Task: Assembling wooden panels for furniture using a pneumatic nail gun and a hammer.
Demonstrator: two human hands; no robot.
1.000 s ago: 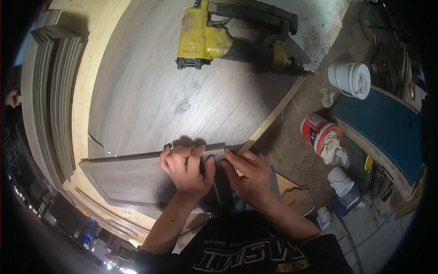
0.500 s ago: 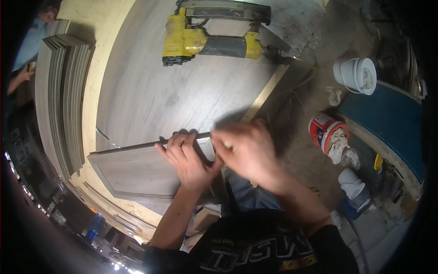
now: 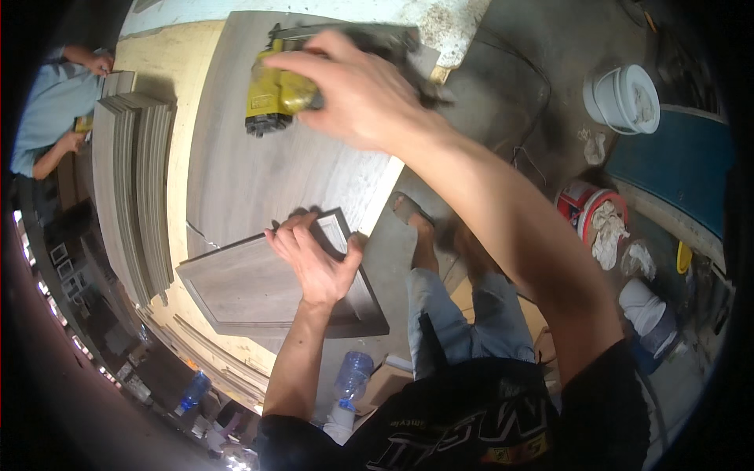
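While the left hand [image 3: 310, 259] spans the upper right corner of a framed wood-grain panel [image 3: 243, 286], clamped on it with fingers over the top edge and thumb along the right edge, the right hand [image 3: 357, 98] is well apart, above the panel. It lies over a yellow-and-black pneumatic nail gun [image 3: 271, 93], thumb and forefinger spread around the yellow body; blur hides the other fingers, so I cannot tell whether it grips.

The framed panel overlaps the near end of a larger grey-brown board [image 3: 251, 173], which extends above it along the pale counter [image 3: 188, 71]. To the panel's left, a tall stack of boards [image 3: 129, 204] shows its layered edges; thin strips [image 3: 220, 353] lie just below the panel. Farther left and above is a co-worker's hand [image 3: 75, 141]. Below the panel's right half is a clear blue bottle [image 3: 355, 373]. Well to the panel's right stand a white bucket [image 3: 616, 98] and a red bucket [image 3: 577, 200] with crumpled pale material.
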